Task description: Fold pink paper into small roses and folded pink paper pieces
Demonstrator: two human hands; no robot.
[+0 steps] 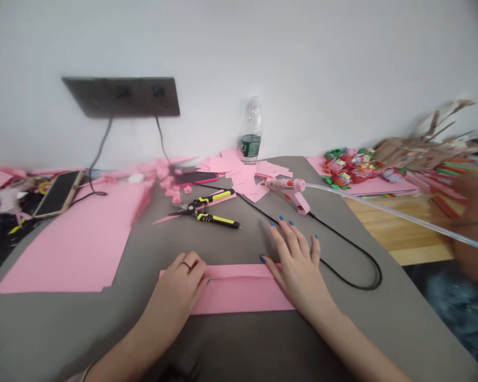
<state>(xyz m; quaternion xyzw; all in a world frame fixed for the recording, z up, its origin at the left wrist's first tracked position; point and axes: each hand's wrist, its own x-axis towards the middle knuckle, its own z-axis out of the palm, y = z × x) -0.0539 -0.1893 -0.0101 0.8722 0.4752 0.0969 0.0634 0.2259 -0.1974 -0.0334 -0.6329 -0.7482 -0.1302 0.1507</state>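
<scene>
A strip of folded pink paper (242, 297) lies flat on the grey table near its front edge, with a crease running along its upper part. My left hand (185, 284) has its fingers curled over the strip's left end and grips the folded edge. Across the right end rests my right hand (297, 265), fingers spread, its thumb on the fold and the other fingertips on the table beyond the paper. Just past the hands lie black-and-yellow pliers (207, 209), jaws apart, and a pink glue gun (292, 191) with a long clear glue stick (382, 209) in its back.
Large pink sheets (79, 239) and a phone (59, 193) lie left. Pink cut pieces (242, 172) surround a plastic bottle (250, 132) by the wall. A black cord (362, 286) loops right of my hand. Colourful paper flowers (348, 167) and another person's arm (476, 228) are at right.
</scene>
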